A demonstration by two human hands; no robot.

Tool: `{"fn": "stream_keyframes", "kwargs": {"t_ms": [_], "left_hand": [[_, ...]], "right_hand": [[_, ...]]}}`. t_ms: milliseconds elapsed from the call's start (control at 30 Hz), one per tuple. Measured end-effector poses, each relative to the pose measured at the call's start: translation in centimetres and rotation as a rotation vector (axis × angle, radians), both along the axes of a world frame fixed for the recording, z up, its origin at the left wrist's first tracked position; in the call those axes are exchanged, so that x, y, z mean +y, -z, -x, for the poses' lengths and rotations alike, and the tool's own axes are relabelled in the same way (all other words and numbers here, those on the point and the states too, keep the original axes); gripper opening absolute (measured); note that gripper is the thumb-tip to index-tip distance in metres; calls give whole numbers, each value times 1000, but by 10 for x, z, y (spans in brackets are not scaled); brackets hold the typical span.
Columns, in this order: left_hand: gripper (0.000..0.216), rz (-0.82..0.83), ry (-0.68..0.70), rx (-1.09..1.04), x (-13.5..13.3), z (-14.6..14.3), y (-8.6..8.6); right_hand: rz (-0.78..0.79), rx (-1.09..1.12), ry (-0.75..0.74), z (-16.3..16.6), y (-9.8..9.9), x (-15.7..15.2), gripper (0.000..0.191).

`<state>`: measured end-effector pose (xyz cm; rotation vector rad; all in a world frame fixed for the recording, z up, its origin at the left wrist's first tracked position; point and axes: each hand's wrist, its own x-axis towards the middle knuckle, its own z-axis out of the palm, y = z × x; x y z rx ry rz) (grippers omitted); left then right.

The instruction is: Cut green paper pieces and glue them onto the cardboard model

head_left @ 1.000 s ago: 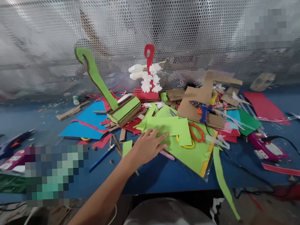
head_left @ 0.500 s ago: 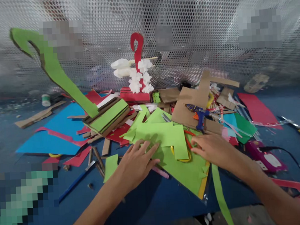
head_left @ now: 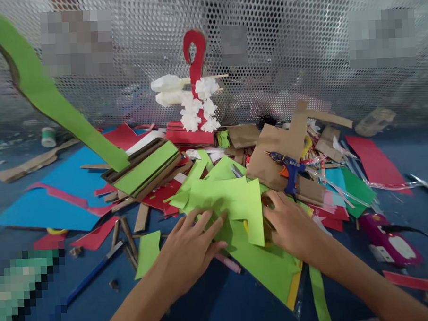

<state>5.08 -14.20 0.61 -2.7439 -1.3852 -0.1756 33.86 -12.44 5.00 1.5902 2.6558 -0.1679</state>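
My left hand (head_left: 198, 244) lies on a cut piece of light green paper (head_left: 217, 193), its fingers spread and pressing lightly. Under that piece is a larger green sheet (head_left: 268, 267) with a yellow edge. A pair of scissors (head_left: 237, 171) is mostly covered by the paper; its blades poke out at the far side and part of a yellow handle shows near the notch. My right hand (head_left: 289, 226) has its fingers curled around the scissors' handles at the paper's right edge. A pink marker (head_left: 228, 263) lies beside my left thumb.
A blue glue gun (head_left: 288, 169) rests on brown cardboard (head_left: 268, 148). At left, a tall green cardboard neck (head_left: 55, 96) rises from a box (head_left: 143, 170). Behind stands a red hooked figure (head_left: 196, 62) with white flowers. A craft knife (head_left: 91, 277) and purple power strip (head_left: 391, 240) flank the pile.
My right hand has moved left and closed in on the scissors' handles, which it now covers. The green piece's right part has shifted slightly. My left hand stays on the paper; the view is closer.
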Motion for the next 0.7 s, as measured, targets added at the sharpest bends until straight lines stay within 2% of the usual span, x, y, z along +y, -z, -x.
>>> {"fn": "stream_keyframes", "kwargs": {"t_ms": [167,267,333,433,500,567,700], "left_hand": [[51,-12,-15,-11,-1,-2,3],[51,-6,-13,-24,-1,-3,2],[50,-10,-9,-33,0,-2,2],[41,0,8,-67,0,2,4],[33,22,51,-101,0,5,5],[28,41,81,-118,1,7,3],[24,73,49,-78,1,4,-5]], "right_hand": [[-37,-80,-62,12,2,11,11],[-75,-83,-165,25,0,16,14],[-90,-31,-224,35,0,16,27],[-103,57,-300,49,1,9,61],[-72,78,-349,54,2,3,73],[-28,74,-365,56,0,0,70],[32,58,-367,47,-6,15,43]]}}
